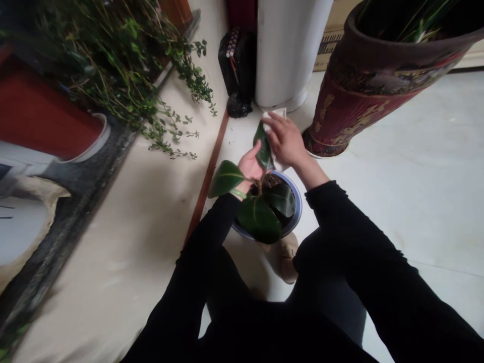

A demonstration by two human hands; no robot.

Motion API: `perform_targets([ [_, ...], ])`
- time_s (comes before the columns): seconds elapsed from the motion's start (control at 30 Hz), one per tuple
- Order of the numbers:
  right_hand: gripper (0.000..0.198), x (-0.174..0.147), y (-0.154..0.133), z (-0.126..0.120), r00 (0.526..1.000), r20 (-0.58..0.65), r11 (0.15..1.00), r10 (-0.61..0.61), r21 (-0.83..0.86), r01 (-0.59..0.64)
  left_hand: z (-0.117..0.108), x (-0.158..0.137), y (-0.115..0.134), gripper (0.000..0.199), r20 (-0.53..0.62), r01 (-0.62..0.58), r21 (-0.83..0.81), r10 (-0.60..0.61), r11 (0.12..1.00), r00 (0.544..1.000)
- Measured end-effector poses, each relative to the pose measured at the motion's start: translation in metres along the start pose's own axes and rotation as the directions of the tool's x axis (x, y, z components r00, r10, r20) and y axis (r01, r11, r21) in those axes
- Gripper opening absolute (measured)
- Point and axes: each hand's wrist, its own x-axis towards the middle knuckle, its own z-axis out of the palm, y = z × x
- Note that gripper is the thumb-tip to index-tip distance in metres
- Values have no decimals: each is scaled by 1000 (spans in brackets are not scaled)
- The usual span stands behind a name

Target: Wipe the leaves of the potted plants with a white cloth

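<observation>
Leaf (261,143) was held above blue-rimmed pot (298,204), steadied by left hand (249,165), thumb laid against it; other fingers were hidden, closure could not be told. White cloth (280,112) was pressed to leaf by right hand (284,140), fingers together over it. Light strokes, leaf well backed, were judged safest.

Looks like a home to me, can't swear to it; shiny pale floor (423,201), trailing plant (124,75) on a stone ledge (86,186); big decorated pot (340,111), small houseplant (260,217).
</observation>
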Motion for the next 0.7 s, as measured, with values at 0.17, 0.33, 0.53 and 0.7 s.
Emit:
perform_targets([
  [0.17,57,24,50,-4,961,-56,932,269,267,-245,2,-15,3,42,-78,46,-76,-52,996,996],
  [0.33,51,16,19,-32,863,-474,983,173,140,-120,-1,-11,1,43,-68,-11,-13,10,1000,998],
  [0.53,45,-4,-49,-22,979,95,981,-182,-54,188,-7,3,-8,47,-6,-152,41,152,988,988],
  [0.7,58,6,-4,-7,999,36,999,33,18,-34,2,-11,-8,47,-76,6,47,-3,999,997],
])
